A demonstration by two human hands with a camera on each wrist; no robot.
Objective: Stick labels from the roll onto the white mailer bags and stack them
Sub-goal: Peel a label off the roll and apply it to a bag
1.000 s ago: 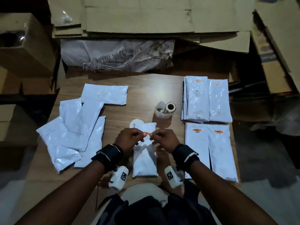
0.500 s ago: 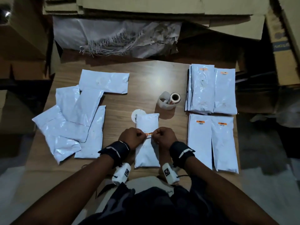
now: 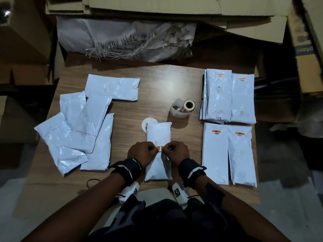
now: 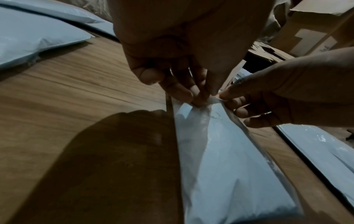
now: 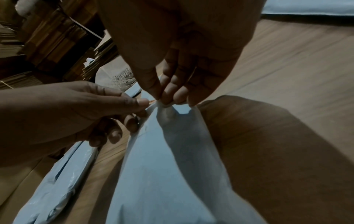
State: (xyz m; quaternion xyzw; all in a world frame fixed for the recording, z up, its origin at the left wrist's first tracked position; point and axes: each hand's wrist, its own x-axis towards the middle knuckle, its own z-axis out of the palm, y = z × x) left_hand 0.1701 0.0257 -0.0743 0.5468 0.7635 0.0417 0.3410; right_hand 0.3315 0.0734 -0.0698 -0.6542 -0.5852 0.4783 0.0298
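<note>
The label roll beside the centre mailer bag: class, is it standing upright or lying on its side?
On its side. The label roll lies on the table, its open core end showing, backing strip curling loose.

Black wristbands [image 3: 126, 169] — white wrist cameras [image 3: 129, 191], bare forearms

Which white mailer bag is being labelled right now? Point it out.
The mailer bag lying alone at table centre, under both hands: the left hand and right hand pinch an orange label over it. The others lie untouched.
</note>
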